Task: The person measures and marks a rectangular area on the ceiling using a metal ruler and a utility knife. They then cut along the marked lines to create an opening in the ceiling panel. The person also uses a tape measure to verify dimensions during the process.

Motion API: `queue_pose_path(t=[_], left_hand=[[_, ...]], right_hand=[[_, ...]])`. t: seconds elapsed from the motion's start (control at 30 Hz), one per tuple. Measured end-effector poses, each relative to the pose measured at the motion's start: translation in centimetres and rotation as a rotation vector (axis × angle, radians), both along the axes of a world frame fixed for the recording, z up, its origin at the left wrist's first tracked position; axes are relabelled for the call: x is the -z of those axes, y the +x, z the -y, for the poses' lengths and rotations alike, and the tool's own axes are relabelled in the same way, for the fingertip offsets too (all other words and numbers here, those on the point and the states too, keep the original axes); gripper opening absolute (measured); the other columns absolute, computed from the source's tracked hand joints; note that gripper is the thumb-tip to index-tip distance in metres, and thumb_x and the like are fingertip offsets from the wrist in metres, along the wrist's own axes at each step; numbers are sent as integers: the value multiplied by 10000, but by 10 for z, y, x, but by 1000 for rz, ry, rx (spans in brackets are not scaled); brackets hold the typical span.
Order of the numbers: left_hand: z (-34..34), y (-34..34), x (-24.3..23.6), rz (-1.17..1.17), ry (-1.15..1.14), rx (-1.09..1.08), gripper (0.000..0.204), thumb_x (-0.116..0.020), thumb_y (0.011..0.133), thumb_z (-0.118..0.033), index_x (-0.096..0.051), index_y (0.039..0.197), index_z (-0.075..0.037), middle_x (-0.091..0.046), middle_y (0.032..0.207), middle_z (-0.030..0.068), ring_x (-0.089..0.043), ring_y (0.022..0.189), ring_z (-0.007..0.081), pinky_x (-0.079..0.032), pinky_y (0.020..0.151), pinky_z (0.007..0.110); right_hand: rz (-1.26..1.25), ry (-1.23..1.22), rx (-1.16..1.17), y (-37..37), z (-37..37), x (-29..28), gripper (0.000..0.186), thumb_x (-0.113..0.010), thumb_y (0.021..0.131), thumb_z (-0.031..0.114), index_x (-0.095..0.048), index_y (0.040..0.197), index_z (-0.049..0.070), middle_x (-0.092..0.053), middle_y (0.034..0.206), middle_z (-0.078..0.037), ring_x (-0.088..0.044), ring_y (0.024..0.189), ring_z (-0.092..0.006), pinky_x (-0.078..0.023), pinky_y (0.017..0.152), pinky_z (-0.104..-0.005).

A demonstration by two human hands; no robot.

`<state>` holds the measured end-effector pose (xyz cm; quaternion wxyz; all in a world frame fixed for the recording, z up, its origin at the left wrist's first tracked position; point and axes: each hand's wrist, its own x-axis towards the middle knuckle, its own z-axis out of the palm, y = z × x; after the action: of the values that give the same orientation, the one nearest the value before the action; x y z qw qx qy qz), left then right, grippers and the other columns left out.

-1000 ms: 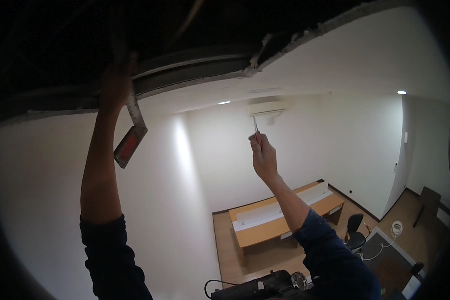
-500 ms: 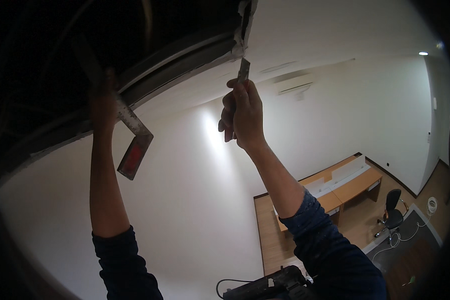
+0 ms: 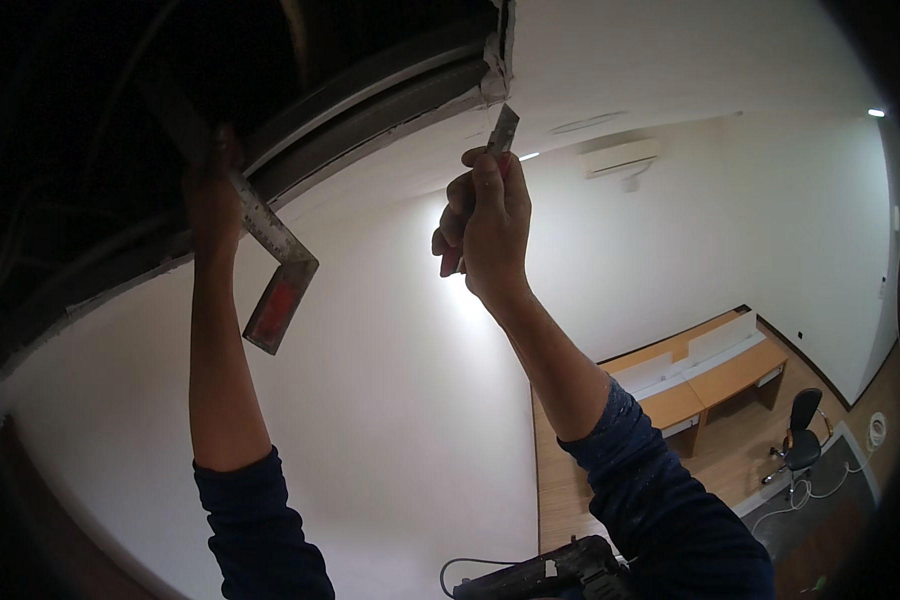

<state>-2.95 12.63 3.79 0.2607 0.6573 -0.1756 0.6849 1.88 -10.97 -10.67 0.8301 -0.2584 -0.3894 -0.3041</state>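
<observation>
Overhead on the left, my left hand [image 3: 213, 205] grips a metal try square [image 3: 279, 240]. Its short stock, with a red patch, hangs down, and its blade runs up into the dark ceiling opening [image 3: 370, 95], where the far end is hard to see. My right hand [image 3: 495, 215] is closed around a utility knife with a wide metal blade [image 3: 503, 128] and bits of red handle showing between the fingers. The blade tip points up, just below the rough, broken corner [image 3: 493, 85] of the opening. Shadow hides part of my left fingers.
Metal framing [image 3: 370, 110] lines the opening's edge. Below are wooden desks [image 3: 705, 385] with white dividers, a black office chair [image 3: 803, 430] and a coiled white cable [image 3: 877, 430]. A black power tool [image 3: 545, 575] sits at the lower edge. An air conditioner [image 3: 620, 157] hangs on the far wall.
The whole view has shifted slightly, with the room sliding right. My right hand keeps the knife near the corner, its blade tilted a little more to the right. Both hands keep their grips.
</observation>
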Motion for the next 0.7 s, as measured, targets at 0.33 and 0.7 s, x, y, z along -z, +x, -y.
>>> queue_pose_path(t=[0.33, 0.7], left_hand=[[-7, -3, -3, 18, 29, 131, 539, -532, 992, -544, -601, 778, -54, -479, 685, 19, -399, 670, 146, -347, 701, 313], [-51, 19, -10, 170, 190, -259, 467, -526, 1009, -459, -579, 1232, -53, -581, 1140, 118, -547, 1022, 228, -398, 961, 374]], right_hand=[[30, 34, -69, -6, -9, -7, 280, -362, 1076, 301, -436, 1087, 32, -424, 637, -8, -390, 392, -72, -400, 340, -259], [-160, -459, -377, 3, -4, 70, 130, -452, 1018, 219, -535, 1034, 119, -411, 625, 42, -337, 397, -61, -317, 333, -258]])
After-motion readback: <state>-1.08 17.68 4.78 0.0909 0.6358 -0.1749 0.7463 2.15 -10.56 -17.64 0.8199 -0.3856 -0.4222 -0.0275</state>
